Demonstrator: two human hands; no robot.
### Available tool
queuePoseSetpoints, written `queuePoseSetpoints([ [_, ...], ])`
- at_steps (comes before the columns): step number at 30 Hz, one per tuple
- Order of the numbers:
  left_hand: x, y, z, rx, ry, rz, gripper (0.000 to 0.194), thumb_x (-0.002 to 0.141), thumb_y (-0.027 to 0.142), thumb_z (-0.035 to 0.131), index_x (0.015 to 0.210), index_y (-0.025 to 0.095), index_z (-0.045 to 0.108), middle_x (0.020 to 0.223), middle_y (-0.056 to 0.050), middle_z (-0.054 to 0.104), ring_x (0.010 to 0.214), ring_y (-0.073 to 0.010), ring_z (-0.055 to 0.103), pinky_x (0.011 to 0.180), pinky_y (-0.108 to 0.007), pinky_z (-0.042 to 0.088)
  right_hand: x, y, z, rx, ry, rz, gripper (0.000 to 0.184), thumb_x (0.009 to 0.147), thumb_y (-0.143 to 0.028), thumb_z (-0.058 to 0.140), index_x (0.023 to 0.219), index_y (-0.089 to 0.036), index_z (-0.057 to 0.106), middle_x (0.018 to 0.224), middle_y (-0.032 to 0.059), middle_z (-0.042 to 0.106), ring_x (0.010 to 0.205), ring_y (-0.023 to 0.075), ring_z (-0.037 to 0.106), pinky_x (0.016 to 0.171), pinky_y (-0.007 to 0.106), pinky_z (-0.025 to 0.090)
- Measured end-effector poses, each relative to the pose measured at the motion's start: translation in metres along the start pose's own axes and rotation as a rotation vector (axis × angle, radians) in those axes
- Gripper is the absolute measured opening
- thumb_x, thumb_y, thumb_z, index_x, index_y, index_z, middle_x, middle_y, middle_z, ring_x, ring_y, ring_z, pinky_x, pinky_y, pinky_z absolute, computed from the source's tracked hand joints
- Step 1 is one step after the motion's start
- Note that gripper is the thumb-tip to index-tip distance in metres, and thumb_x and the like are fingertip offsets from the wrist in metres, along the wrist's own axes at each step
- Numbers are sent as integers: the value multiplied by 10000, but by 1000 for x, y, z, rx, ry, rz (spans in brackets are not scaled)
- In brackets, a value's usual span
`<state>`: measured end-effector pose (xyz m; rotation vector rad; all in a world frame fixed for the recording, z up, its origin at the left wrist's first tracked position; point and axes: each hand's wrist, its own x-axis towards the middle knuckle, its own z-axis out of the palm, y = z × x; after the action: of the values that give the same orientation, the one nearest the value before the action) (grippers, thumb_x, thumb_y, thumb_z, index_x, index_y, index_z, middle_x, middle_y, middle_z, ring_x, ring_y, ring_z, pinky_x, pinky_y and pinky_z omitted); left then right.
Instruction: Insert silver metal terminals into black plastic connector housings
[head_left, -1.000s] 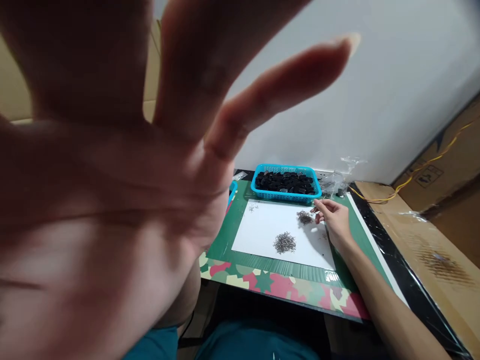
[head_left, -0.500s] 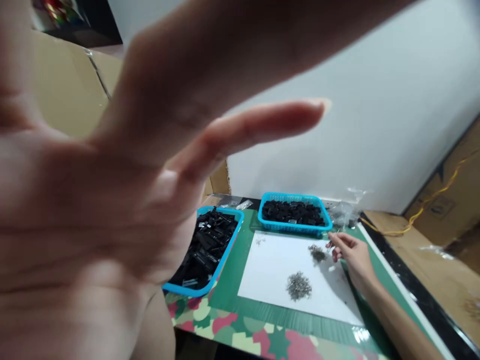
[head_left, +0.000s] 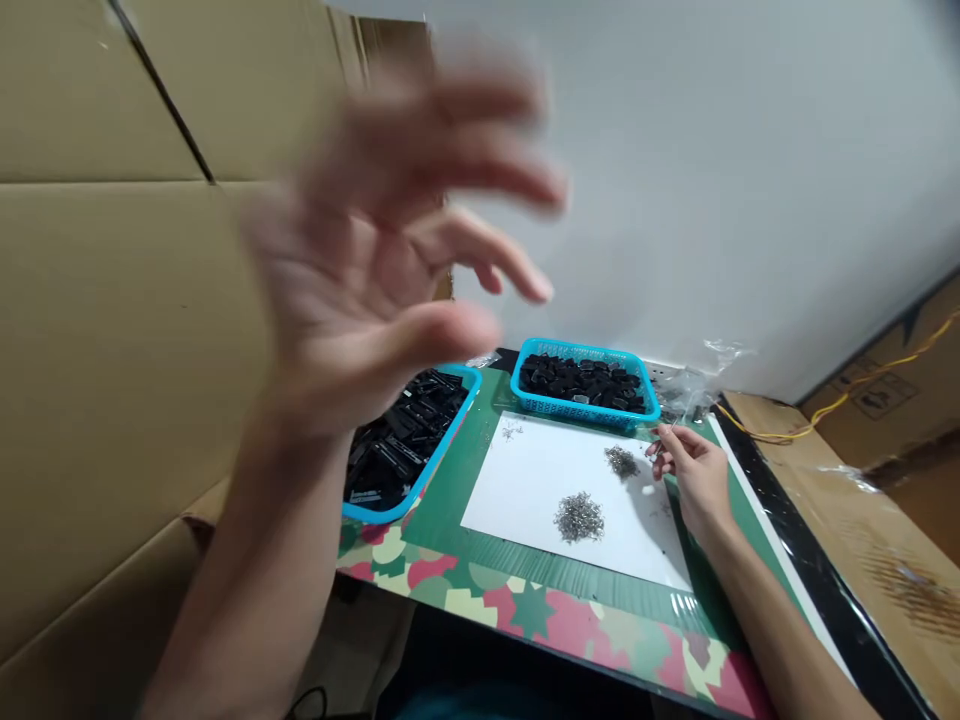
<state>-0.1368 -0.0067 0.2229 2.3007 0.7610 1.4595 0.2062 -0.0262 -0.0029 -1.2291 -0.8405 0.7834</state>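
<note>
My left hand [head_left: 375, 270] is raised in front of the camera, blurred, with its fingers spread and curved and nothing in them. My right hand [head_left: 694, 470] rests near the right edge of a white sheet [head_left: 510, 500], its fingertips pinched together. Whatever they hold is too small to make out. Beside those fingertips lies a small pile of tiny metal parts [head_left: 621, 462]. A larger pile of shiny metal bits [head_left: 579, 517] sits nearer the front of the sheet. A few thin pieces [head_left: 512, 431] are scattered at its far left corner.
A blue basket [head_left: 585, 408] of black plastic parts stands behind the sheet. Another blue basket [head_left: 450, 455] with black parts is at the left, partly behind my left arm. Clear plastic bags [head_left: 686, 390] lie at the back right. Cardboard [head_left: 97, 350] rises on the left.
My left hand has moved away from the camera, so its whole shape and forearm now show. The view has tilted down slightly. My right hand stays pinched beside the small pile.
</note>
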Motion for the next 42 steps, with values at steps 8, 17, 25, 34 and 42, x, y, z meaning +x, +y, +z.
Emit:
queuePoseSetpoints([
  [8, -18, -90, 66, 559, -816, -239, 141, 814, 56, 650, 733, 164, 694, 760, -33, 696, 721, -170, 611, 677, -284, 399, -2, -5, -2, 12, -19, -62, 425, 866, -555, 739, 1037, -171, 683, 527, -46, 567, 447, 126, 519, 444, 232, 416],
  [17, -54, -131, 83, 686, -1040, -341, 156, 758, 105, 797, 789, 178, 663, 788, -38, 666, 793, -219, 621, 739, -289, 392, 4, -8, -13, 28, -171, 121, 446, 799, -568, 775, 991, -179, 671, 535, -75, 466, 443, 139, 506, 433, 262, 406],
  [25, -53, -128, 85, 631, -1062, -306, 229, 698, -54, 566, 652, 170, 570, 644, -22, 555, 592, -158, 454, 604, -301, 267, 9, -10, -20, -9, -187, 142, 480, 771, -572, 793, 984, -154, 688, 541, -72, 474, 417, 131, 482, 401, 260, 381],
  [34, -49, -125, 89, 684, -1114, -256, 201, 952, 88, 479, 805, 163, 593, 865, -83, 647, 750, -203, 555, 680, -311, 340, 15, -18, -29, -101, -346, 208, 451, 766, -590, 778, 882, -167, 671, 544, -67, 491, 394, 111, 461, 386, 234, 352],
  [42, -49, -67, 114, -73, -747, -371, 196, 991, 360, 600, 945, 180, 663, 925, -48, 707, 838, -174, 626, 752, -285, 458, 8, -26, -26, -271, -478, 14, 449, 797, -586, 811, 841, -153, 701, 616, -52, 464, 510, 72, 334, 454, 211, 216],
])
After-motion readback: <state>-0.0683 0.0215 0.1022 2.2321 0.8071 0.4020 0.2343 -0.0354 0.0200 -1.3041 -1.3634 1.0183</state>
